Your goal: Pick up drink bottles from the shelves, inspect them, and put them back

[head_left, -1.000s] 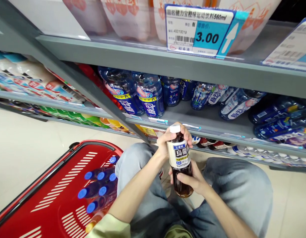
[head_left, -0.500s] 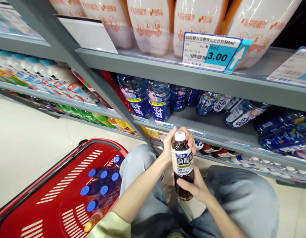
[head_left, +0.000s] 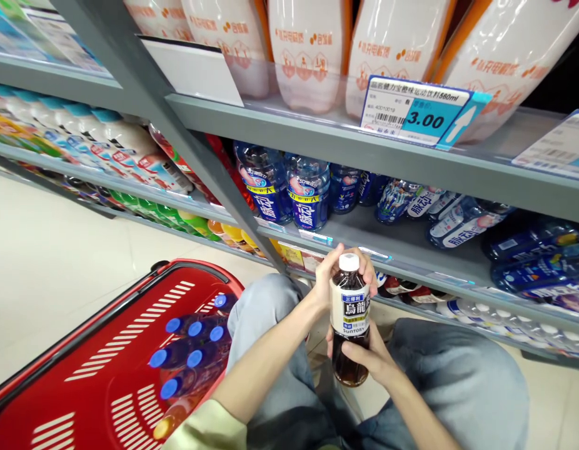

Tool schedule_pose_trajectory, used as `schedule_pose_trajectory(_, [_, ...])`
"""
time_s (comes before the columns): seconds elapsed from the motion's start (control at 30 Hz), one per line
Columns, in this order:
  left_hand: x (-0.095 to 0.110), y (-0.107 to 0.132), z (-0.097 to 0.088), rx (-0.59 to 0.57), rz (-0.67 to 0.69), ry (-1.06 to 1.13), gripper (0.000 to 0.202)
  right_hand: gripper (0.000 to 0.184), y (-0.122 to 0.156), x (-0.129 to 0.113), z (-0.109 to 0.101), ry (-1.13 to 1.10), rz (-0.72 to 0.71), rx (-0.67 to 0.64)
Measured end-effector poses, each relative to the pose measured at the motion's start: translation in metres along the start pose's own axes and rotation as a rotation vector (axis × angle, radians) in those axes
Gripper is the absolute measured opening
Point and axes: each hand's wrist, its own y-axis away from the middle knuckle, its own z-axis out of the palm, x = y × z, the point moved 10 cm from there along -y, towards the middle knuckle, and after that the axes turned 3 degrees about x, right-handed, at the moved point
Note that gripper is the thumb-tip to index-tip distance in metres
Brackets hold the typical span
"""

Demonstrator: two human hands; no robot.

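Observation:
Between my knees I hold a bottle of oolong tea [head_left: 350, 312] upright, dark brown with a white cap and a cream Suntory label. My left hand [head_left: 327, 275] wraps its upper part from behind, just under the cap, with some fingers hidden by the bottle. Lower down, my right hand [head_left: 371, 356] grips the base, its thumb across the front. At my left stands a red shopping basket [head_left: 97, 337], holding several blue-capped bottles [head_left: 196, 359] and one with a yellow cap [head_left: 162, 428].
Ahead is a grey shelf unit [head_left: 317, 134]. Blue drink bottles [head_left: 308, 194] stand and lie on its lower shelf, with white bottles [head_left: 308, 56] above. A price tag [head_left: 425, 112] reads 3.00. More bottles [head_left: 505, 315] line the bottom; a shelf post [head_left: 177, 131] rises at left.
The tea bottle and both hands have shifted slightly right and down in view, and the bottle's label has turned a little. The shelves appear slightly shifted as the camera moved.

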Motion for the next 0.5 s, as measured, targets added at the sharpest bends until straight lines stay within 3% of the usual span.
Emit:
schedule_pose_trajectory(0.2, [-0.005, 0.0, 0.003, -0.011, -0.056, 0.011, 0.051, 0.042, 0.003, 0.014, 0.009, -0.264, 0.042, -0.094])
schedule_pose_trajectory(0.37, [-0.011, 0.003, 0.008, -0.065, -0.114, 0.006, 0.052, 0.07, 0.009, 0.027, 0.023, -0.517, 0.139, -0.211])
schedule_pose_trajectory(0.5, [-0.017, 0.007, 0.012, -0.091, -0.175, 0.011, 0.049, 0.087, 0.016, 0.039, 0.031, -0.526, 0.257, -0.257])
